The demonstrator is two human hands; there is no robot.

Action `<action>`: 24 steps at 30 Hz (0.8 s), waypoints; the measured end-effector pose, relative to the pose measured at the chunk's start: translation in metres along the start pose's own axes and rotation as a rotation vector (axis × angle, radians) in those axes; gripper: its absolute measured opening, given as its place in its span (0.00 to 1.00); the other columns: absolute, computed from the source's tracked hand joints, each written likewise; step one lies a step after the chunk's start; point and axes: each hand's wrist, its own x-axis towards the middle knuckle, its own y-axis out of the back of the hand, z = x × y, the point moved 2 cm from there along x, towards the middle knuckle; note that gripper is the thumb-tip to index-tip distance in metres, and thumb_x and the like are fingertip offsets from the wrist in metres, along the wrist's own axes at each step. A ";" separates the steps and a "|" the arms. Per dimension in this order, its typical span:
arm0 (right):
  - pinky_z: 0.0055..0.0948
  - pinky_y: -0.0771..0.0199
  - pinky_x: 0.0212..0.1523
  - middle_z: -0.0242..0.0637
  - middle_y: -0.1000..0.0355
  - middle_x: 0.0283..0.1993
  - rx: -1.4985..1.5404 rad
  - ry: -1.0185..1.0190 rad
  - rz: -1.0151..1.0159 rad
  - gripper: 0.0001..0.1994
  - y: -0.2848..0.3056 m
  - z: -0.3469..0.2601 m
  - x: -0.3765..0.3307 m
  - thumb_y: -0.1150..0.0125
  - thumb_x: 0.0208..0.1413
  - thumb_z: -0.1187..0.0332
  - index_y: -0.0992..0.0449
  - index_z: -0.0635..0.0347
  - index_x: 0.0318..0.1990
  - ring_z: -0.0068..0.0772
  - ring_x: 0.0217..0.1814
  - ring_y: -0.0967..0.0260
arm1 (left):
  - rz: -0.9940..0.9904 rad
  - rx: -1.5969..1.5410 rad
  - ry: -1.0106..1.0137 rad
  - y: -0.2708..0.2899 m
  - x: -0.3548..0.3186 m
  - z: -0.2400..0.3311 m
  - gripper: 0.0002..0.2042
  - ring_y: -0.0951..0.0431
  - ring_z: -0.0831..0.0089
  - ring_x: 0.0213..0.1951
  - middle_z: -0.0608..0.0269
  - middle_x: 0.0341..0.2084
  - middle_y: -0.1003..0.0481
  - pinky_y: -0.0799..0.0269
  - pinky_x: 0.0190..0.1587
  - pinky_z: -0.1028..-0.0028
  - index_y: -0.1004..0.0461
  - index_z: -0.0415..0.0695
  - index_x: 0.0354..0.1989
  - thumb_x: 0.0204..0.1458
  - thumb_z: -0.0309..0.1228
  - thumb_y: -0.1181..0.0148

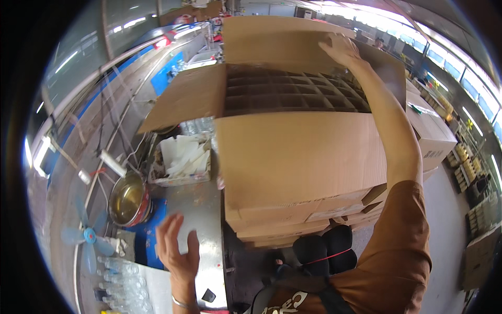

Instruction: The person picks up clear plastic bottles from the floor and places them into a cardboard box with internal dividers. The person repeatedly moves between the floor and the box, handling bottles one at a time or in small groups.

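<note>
A large open cardboard box [300, 157] stands in front of me with its flaps raised and spread. Inside it a grid of cardboard dividers [293, 89] forms many small cells. My right arm reaches over the box's right side. My right hand [342, 49] is at the far right corner by the back flap [272, 42], fingers bent and apart, with no held thing visible; whether it touches the flap I cannot tell. My left hand [178, 251] is open above the metal worktable [206, 209], fingers spread, holding nothing.
On the worktable are a carton of white cloths or paper [183, 157] and clear glassware [198, 125]. Left of it are a pot of yellowish liquid [128, 201], a blue fan [90, 235] and several clear glass pieces [123, 282]. More closed boxes [431, 133] stand at right.
</note>
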 end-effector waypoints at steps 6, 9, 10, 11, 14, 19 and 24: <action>0.43 0.36 0.64 0.53 0.32 0.61 -0.177 -0.158 -0.704 0.28 -0.087 0.150 -0.019 0.42 0.56 0.53 0.30 0.63 0.59 0.50 0.65 0.36 | -0.339 0.157 -0.273 -0.116 0.159 0.051 0.42 0.37 0.52 0.63 0.52 0.63 0.37 0.46 0.67 0.53 0.36 0.41 0.63 0.34 0.32 0.25; 0.42 0.33 0.62 0.54 0.31 0.60 -0.229 -0.141 -0.695 0.23 -0.117 0.170 -0.036 0.46 0.57 0.60 0.25 0.67 0.55 0.49 0.65 0.35 | -0.395 0.238 -0.293 -0.152 0.182 0.044 0.41 0.29 0.53 0.53 0.54 0.47 0.26 0.43 0.65 0.54 0.34 0.42 0.61 0.33 0.34 0.23; 0.43 0.33 0.62 0.55 0.31 0.60 -0.228 -0.165 -0.687 0.22 -0.120 0.166 -0.041 0.47 0.58 0.61 0.25 0.67 0.54 0.49 0.65 0.34 | -0.407 0.266 -0.278 -0.155 0.185 0.045 0.39 0.28 0.52 0.51 0.53 0.44 0.26 0.41 0.64 0.55 0.33 0.42 0.59 0.33 0.33 0.23; 0.43 0.32 0.61 0.57 0.30 0.59 -0.236 -0.189 -0.681 0.22 -0.121 0.163 -0.044 0.48 0.58 0.62 0.25 0.68 0.54 0.50 0.64 0.34 | -0.417 0.286 -0.259 -0.155 0.186 0.046 0.37 0.28 0.51 0.50 0.53 0.42 0.25 0.40 0.62 0.55 0.31 0.42 0.57 0.32 0.33 0.23; 0.44 0.27 0.55 0.56 0.25 0.51 -0.216 -0.191 -0.665 0.16 -0.129 0.171 -0.046 0.49 0.57 0.68 0.22 0.68 0.48 0.51 0.57 0.27 | -0.524 0.330 -0.205 -0.153 0.195 0.050 0.33 0.28 0.49 0.49 0.52 0.39 0.25 0.36 0.58 0.57 0.28 0.41 0.50 0.31 0.34 0.22; 0.43 0.25 0.52 0.53 0.24 0.49 -0.289 -0.110 -0.609 0.14 -0.114 0.151 -0.060 0.48 0.57 0.71 0.21 0.66 0.46 0.50 0.54 0.25 | -1.018 0.112 -0.139 -0.148 0.242 0.040 0.32 0.23 0.53 0.47 0.52 0.42 0.23 0.29 0.53 0.60 0.27 0.37 0.52 0.37 0.36 0.24; 0.42 0.25 0.53 0.51 0.24 0.50 -0.279 -0.102 -0.675 0.14 -0.108 0.163 -0.049 0.48 0.56 0.70 0.20 0.65 0.46 0.50 0.54 0.25 | -0.915 0.095 -0.131 -0.235 0.377 0.026 0.26 0.21 0.60 0.48 0.49 0.46 0.22 0.28 0.53 0.64 0.28 0.35 0.54 0.57 0.46 0.42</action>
